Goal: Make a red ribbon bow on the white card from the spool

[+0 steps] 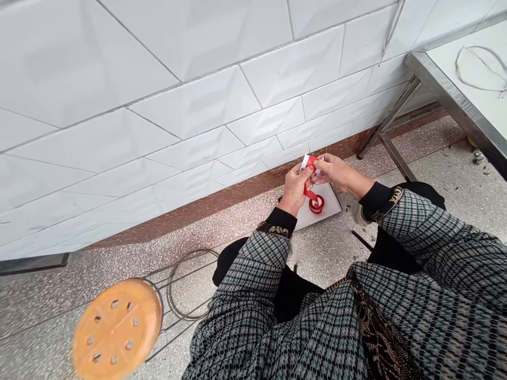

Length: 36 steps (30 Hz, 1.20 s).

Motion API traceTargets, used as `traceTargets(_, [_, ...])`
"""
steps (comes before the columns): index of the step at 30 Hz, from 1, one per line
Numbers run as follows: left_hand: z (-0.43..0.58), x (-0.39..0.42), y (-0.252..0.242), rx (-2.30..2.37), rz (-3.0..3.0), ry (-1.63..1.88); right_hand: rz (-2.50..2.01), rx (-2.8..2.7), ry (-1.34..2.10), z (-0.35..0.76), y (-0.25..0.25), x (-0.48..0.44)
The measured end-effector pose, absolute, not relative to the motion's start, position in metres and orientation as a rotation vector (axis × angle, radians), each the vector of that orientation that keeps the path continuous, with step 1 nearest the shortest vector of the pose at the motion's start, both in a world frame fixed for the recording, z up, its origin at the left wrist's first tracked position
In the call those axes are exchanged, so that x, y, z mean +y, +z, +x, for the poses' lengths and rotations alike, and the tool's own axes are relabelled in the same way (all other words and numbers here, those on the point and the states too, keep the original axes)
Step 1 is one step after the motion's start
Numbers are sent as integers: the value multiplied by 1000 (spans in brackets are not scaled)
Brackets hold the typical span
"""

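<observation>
Both hands meet in front of me around a small white spool with red ribbon. My left hand is closed on the spool's near side, thumb pressed against it. At the other side, my right hand pinches the red ribbon on the spool with thumb and fingers. A loose length of red ribbon hangs below the fingers. Under it, a coiled red ribbon rests on a white board or box lid on the floor. Fingertips on the spool's far side are partly hidden.
An orange round-seated stool with thin metal legs lies on its side at lower left. A metal-framed table stands at right, a wire loop on it. White wall tiles rise ahead. Dark bits litter the speckled floor.
</observation>
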<state>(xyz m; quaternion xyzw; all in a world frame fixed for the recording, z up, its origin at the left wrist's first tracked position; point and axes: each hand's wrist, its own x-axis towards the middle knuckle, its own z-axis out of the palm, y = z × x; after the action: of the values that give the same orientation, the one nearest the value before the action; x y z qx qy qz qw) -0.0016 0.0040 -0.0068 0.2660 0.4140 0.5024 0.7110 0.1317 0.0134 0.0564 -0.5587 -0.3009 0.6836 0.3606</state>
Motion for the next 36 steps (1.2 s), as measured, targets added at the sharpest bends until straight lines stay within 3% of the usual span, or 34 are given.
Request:
traceTargets(15, [-2, 1, 1, 958, 619, 1090, -1254, -422, 1986, 142, 51, 23])
traceTargets(36, [-9, 5, -11, 872, 643, 1078, -1199, -395, 2094, 143, 53, 22])
